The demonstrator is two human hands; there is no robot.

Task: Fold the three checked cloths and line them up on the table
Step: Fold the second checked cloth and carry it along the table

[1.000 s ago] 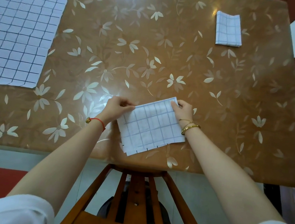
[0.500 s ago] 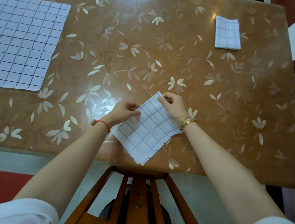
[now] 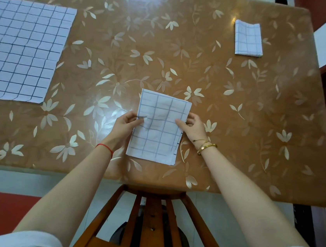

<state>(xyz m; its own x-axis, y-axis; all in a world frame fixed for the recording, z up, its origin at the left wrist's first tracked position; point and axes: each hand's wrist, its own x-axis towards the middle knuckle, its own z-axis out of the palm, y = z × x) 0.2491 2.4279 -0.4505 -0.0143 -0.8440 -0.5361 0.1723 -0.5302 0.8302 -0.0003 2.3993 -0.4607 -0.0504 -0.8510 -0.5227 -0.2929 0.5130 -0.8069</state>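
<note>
Rotated the cloth [image 3: 158, 127] from diagonal to straight, at near middle of the worktop [image 3: 240, 112]. Pinching its left edge with the left hand [image 3: 125, 125] and its right edge with the right hand [image 3: 195, 128], fingers clamped on it. Probably light, soft, floppy; better to take by the corners.

Brown glossy table with pale leaf pattern [image 3: 258, 134]. Large white checked cloth [image 3: 22, 50] spread flat at left edge. Small folded white checked cloth [image 3: 248, 38] far right. Part-folded white checked cloth [image 3: 161, 111] centre, near front edge. All well apart.
</note>
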